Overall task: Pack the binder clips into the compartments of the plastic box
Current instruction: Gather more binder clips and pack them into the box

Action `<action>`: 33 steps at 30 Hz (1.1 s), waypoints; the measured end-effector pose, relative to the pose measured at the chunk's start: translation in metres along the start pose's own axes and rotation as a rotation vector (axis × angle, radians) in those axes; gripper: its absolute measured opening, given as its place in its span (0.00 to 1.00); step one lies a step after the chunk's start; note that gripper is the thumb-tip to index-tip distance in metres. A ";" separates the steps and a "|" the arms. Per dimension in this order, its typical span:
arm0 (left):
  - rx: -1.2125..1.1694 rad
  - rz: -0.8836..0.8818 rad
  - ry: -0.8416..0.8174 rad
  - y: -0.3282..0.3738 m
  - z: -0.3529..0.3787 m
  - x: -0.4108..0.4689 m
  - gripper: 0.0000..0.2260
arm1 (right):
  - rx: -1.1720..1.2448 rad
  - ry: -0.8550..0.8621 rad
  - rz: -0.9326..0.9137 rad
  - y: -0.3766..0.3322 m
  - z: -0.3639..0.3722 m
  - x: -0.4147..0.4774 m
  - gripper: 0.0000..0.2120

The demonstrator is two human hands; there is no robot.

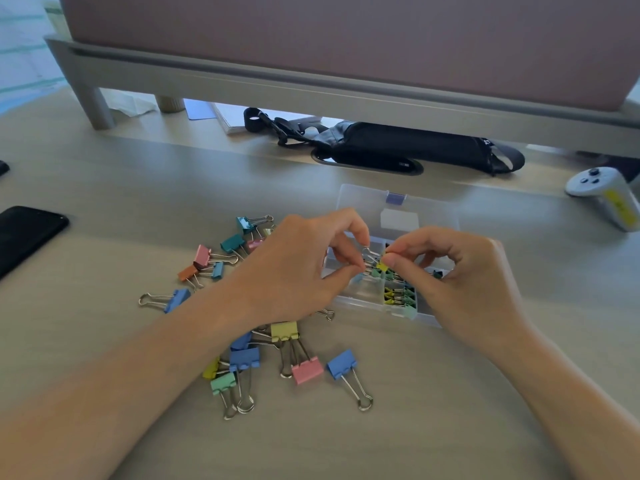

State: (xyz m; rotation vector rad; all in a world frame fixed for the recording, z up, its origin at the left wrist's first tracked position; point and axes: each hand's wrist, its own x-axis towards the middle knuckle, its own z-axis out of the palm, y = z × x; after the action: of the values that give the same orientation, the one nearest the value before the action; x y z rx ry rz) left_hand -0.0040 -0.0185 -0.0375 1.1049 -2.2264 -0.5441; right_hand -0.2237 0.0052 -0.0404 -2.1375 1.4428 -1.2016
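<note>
- The small yellow clip (382, 266) was partly hidden by the left hand (301, 268) and the right hand (460, 271).
- The black phone (24, 233) was cut off by the edge.

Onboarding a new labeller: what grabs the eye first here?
The left hand and right hand, centre frame, both pinching one small yellow metal binder clip over the clear plastic compartment box. Next, the scatter of large pastel metal binder clips on the beige desk, left of and in front of the box.
</note>
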 end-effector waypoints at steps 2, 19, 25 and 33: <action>0.029 0.026 0.006 -0.001 -0.001 0.000 0.11 | -0.013 0.001 -0.003 0.001 0.000 -0.001 0.02; 0.116 0.112 0.037 -0.005 -0.001 0.002 0.04 | -0.156 -0.058 -0.048 0.000 0.002 -0.001 0.03; 0.126 0.135 0.038 -0.007 0.000 0.001 0.05 | -0.184 -0.054 -0.016 -0.002 0.005 -0.003 0.03; 0.138 0.152 0.017 -0.007 0.000 0.001 0.07 | -0.234 -0.086 -0.024 -0.002 0.004 -0.003 0.06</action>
State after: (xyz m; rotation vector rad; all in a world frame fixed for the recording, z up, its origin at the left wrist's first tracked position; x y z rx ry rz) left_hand -0.0003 -0.0234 -0.0419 0.9920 -2.3380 -0.3206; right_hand -0.2200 0.0082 -0.0428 -2.3333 1.5921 -0.9772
